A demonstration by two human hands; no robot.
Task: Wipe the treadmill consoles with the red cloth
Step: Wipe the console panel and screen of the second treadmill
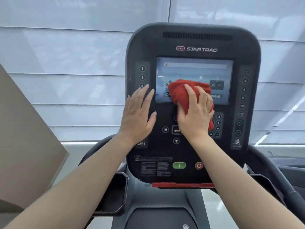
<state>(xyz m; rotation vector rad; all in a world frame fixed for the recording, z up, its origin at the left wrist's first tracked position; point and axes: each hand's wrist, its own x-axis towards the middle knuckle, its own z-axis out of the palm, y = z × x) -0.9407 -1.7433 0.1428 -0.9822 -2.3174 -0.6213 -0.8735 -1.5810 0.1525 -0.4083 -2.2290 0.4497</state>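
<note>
L to R: left hand flat on the console, fingers spread + released, gripping nothing; tips sit by the "6" key of the left button column, at the screen's lower-left corner. Screen lit, just beyond the fingertips of both hands. Right hand pressing the red cloth onto the screen's lower edge, fingers curled over it, thumb wrapped under its left side. Cloth bunched, pokes out ahead of the fingers + past the right side of the palm, covering part of the keypad. Below the wrists: green button, red button
</note>
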